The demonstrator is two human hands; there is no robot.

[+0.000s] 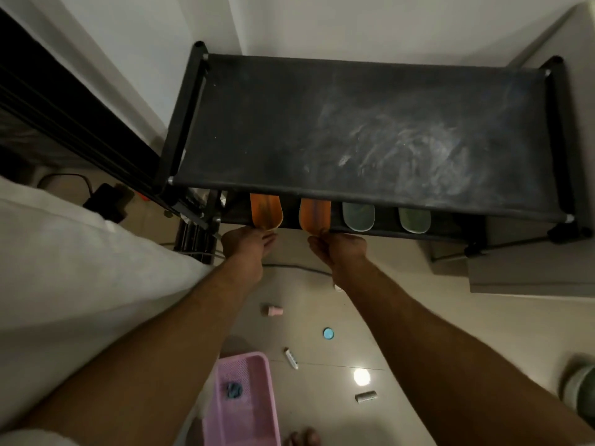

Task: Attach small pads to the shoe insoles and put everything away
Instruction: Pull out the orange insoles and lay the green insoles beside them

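Both arms reach forward to the lower tier of a black fabric shoe rack [354, 123], which stands against the wall at 12 o'clock. The left hand [249, 244] meets the near end of the left orange insole [266, 210]; its fingers lie under that end and look only loosely bent, so whether they grip it I cannot tell. The right hand [338, 249] has its fingers curled and pinching the near end of the right orange insole [315, 214]. Both orange insoles lie lengthwise on the lower shelf, just beside each other, their far ends hidden under the dusty top tier. At 3 o'clock from them, on the same shelf, lie two pale green insoles [358, 216], side by side.

On the tiled floor [418, 333] toward 6 o'clock stands a pink mesh basket [254, 420] with a small blue thing [234, 390] inside. Near it lie a pink item [273, 310], a round blue lid [328, 333], a white tube [291, 358] and a small grey roll [366, 397]. A white bed [80, 252] fills the 9 o'clock side.
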